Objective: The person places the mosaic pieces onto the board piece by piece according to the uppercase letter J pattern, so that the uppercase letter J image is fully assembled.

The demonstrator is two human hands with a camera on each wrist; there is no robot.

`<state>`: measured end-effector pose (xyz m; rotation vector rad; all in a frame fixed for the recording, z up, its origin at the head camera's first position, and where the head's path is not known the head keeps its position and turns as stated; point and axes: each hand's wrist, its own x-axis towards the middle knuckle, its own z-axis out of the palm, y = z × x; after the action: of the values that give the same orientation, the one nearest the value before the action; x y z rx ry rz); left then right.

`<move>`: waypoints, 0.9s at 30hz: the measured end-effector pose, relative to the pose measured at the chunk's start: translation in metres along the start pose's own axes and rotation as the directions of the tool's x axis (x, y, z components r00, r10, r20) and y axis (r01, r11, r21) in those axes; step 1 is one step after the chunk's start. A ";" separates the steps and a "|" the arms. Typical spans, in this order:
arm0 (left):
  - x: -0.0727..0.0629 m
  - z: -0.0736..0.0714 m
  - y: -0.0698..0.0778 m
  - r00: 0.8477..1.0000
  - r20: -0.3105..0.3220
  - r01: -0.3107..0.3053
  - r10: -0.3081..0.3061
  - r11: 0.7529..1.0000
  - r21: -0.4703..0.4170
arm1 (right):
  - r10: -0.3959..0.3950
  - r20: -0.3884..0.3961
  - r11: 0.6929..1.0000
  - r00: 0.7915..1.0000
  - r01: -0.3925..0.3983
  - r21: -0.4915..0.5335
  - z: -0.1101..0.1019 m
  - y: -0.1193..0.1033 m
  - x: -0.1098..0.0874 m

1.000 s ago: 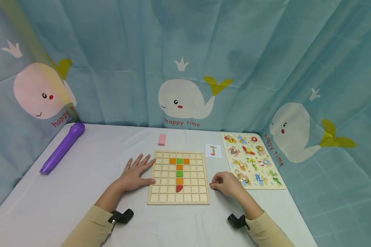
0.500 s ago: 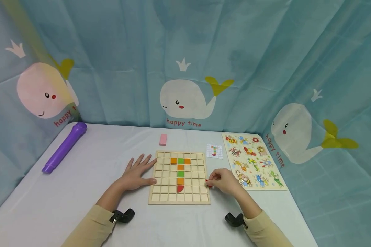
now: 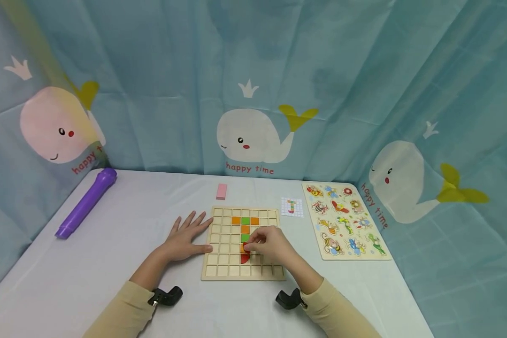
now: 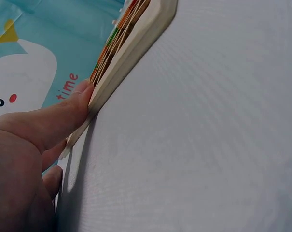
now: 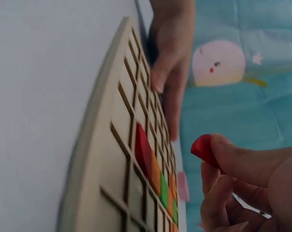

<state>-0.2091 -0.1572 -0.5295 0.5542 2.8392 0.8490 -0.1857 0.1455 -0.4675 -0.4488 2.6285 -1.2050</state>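
A wooden grid board [image 3: 242, 278] lies on the white table. Orange and green squares form a T in its cells, with a red rounded piece [image 3: 245, 259] at the foot of the stem. Between thumb and fingers, my right hand [image 3: 272, 244] pinches another red piece [image 5: 203, 149], held over the stem. The right wrist view shows that piece raised clear of the board. My left hand [image 3: 186, 240] lies spread at the board's left side, its thumb and index finger touching the edge. The thumb [image 4: 63, 116] covers part of the rim in the left wrist view.
A small printed card [image 3: 292, 207] with a coloured pattern lies right of the board. Further right is a wooden insect puzzle [image 3: 342, 256]. A pink block [image 3: 221, 191] stands behind the board, and a purple microphone [image 3: 86, 204] lies far left. Blue curtains border the table.
My right hand has carried the red piece leftward from beside the board's right edge to above the stem of the T. The left hand has stayed in place.
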 end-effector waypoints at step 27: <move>-0.001 0.000 -0.005 1.000 -0.011 -0.010 0.010 1.000 -0.002 | 0.051 -0.014 0.981 0.999 -0.053 -0.187 0.036 -0.006 0.013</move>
<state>-0.2097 -0.1615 -0.5317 0.5652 2.8474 0.8589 -0.1849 0.1118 -0.4870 -0.4034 2.7555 -0.9509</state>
